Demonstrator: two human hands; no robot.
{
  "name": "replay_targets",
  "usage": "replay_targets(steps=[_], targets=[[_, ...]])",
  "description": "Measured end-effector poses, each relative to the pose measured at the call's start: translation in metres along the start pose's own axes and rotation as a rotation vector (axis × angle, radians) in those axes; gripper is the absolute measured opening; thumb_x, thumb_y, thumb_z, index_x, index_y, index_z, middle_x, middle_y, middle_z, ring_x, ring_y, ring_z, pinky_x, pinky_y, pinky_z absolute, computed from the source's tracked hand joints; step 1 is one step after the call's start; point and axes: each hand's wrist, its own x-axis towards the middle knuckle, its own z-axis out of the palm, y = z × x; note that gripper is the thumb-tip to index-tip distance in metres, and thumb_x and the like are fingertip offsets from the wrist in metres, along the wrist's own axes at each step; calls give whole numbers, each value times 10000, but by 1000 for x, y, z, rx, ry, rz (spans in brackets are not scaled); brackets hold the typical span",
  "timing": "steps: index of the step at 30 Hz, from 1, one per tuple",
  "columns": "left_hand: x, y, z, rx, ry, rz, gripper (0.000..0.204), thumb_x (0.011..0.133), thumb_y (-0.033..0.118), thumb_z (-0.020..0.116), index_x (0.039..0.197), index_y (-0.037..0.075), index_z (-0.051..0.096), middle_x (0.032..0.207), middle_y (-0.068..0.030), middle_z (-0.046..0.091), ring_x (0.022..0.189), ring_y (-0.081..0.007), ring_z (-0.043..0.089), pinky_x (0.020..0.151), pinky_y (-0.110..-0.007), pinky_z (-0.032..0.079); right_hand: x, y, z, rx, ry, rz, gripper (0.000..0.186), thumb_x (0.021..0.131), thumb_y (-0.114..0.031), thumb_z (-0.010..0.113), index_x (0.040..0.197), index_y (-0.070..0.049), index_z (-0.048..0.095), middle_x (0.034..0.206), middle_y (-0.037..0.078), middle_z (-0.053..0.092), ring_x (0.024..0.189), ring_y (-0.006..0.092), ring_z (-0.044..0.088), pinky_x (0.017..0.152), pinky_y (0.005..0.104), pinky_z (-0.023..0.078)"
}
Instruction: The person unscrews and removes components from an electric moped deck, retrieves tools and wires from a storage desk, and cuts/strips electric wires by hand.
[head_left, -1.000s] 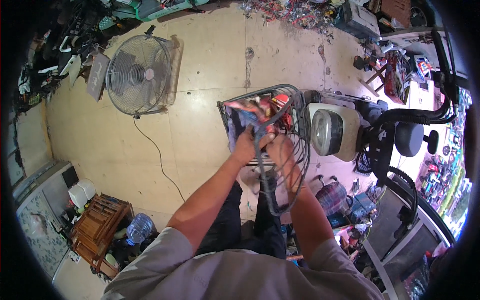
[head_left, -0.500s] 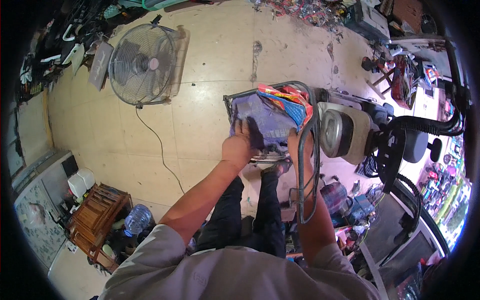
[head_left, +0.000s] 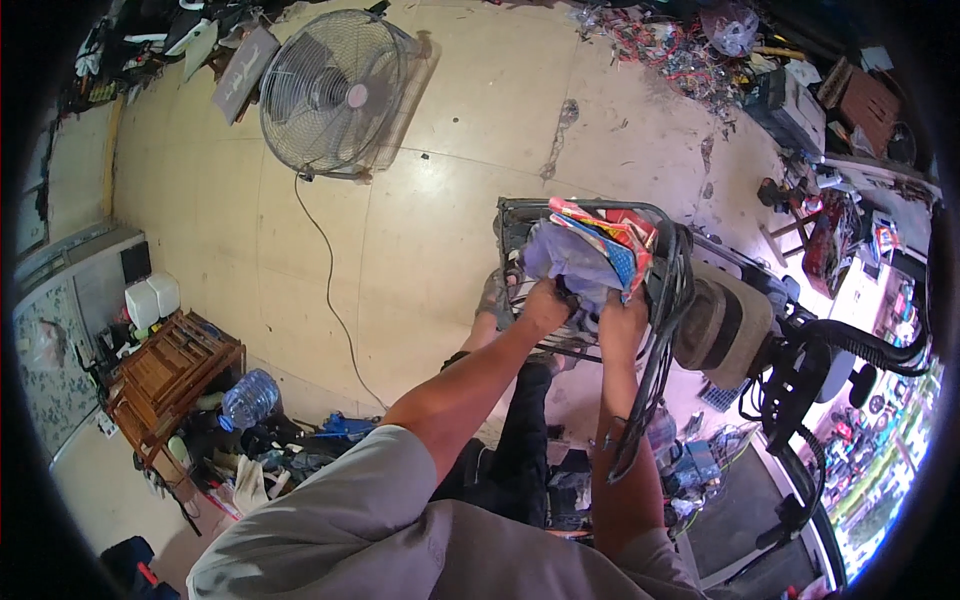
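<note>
Within the black wire basket (head_left: 507,228), near edge: left hand (head_left: 545,308) against bunched purple cloth (head_left: 568,255); right hand (head_left: 623,325), apart, below crumpled red-and-blue sheet (head_left: 626,243). Grips hidden. Both items lie inside; handling appears unfinished.

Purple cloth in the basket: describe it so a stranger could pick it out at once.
Find the beige-fronted scooter right of centre, then the dark wire basket just left of it. Inside, crumpled purple cloth bunches by the left hand and right hand. Its dull colour sets it apart from the bright red-and-blue wrapping beside it.
</note>
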Motion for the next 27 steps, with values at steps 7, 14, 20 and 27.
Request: replay_targets(steps=[7,14,20,27], targets=[[-10,23,18,-101,-176,2,286,869,43,654,1144,-27,617,1006,-211,701,858,-298,654,782,-394,524,0,11,14,-24,-99,46,356,885,-59,550,1200,83,636,1254,321,646,1192,477,595,1020,465,443],[-59,81,-41,136,70,45,528,890,181,722,1362,1,567,1171,-297,659,1029,-453,672,878,-474,533,14,38,21,531,-337,306,385,947,-153,551,1302,-17,618,1238,99,676,1153,278,643,1008,393,469],[-76,101,-53,292,-19,159,636,909,227,703,1477,44,483,1240,-288,638,1112,-475,636,946,-510,520,8,15,40,949,-329,622,366,1034,-324,491,1239,-68,653,1117,65,698,933,231,683,814,393,556],[-44,113,-26,-235,-205,-42,611,877,70,612,1472,25,480,1293,-294,634,1191,-471,608,1011,-478,493,2,45,2,965,-249,394,480,1044,-364,498,1385,-34,572,1264,78,649,1135,239,635,992,382,497]])
